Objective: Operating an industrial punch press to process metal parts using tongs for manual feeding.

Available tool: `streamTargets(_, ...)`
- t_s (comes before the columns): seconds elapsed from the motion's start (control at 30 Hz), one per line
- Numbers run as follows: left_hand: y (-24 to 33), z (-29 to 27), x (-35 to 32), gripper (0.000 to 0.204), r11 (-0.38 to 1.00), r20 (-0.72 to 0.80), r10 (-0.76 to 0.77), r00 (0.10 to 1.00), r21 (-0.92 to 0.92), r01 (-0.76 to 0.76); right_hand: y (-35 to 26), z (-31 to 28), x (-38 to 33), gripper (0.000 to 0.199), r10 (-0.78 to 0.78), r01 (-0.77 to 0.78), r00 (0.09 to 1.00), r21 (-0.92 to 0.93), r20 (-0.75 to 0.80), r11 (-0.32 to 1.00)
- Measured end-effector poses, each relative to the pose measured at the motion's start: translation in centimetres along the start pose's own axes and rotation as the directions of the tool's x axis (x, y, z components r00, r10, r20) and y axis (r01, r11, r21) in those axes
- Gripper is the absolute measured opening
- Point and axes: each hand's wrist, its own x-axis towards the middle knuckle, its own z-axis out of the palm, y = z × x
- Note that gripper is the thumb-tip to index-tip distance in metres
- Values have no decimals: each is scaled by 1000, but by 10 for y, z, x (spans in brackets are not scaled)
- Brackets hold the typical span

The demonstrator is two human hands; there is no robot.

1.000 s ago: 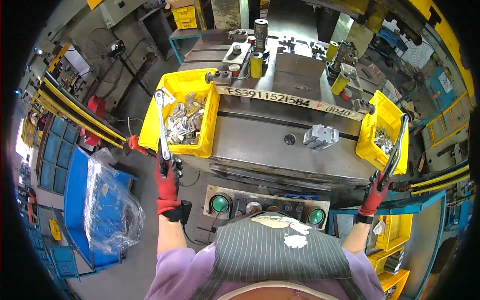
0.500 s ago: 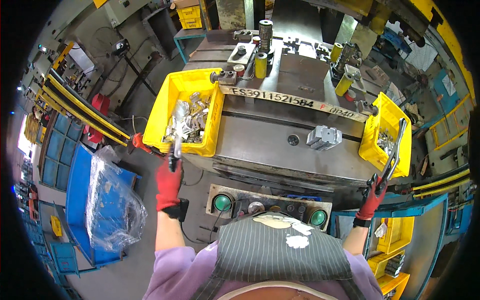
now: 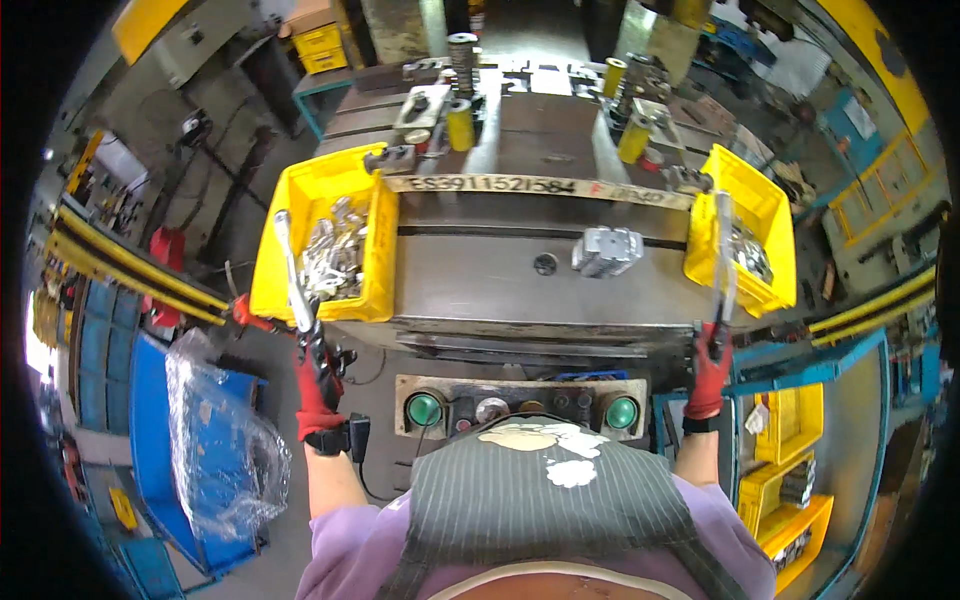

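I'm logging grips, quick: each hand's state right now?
Left hand: closed, holding a long metal tool.
Right hand: closed, holding a second long tool.

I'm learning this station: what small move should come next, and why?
Perhaps ease the tool in the left hand rightward: its tip appears over the left side of the left bin, while the metal parts lie to its right.
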Motion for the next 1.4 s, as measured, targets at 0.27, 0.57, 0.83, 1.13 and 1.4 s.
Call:
streamTargets(0.27,7,49,-24,40,992,164,-107,981,-56,117,-50,10,-19,48,9,133,930,-358,368,924)
streamTargets(0.57,-28,40,-18,38,974,152,-72,986,225,36,-82,34,-6,48,-7,133,937,-338,348,932)
streamTargets(0.83,4,92,-39,40,996,302,-80,950,0,84,-144,160,122,35,-279,391,875,-236,396,890)
streamTargets(1.13,-9,53,-48,38,991,213,-127,969,66,115,-141,250,196,43,-19,343,871,-579,491,740)
streamTargets(1.4,-13,68,-40,41,985,212,-106,971,-114,133,-59,264,239,24,-52,-909,365,368,930,196)
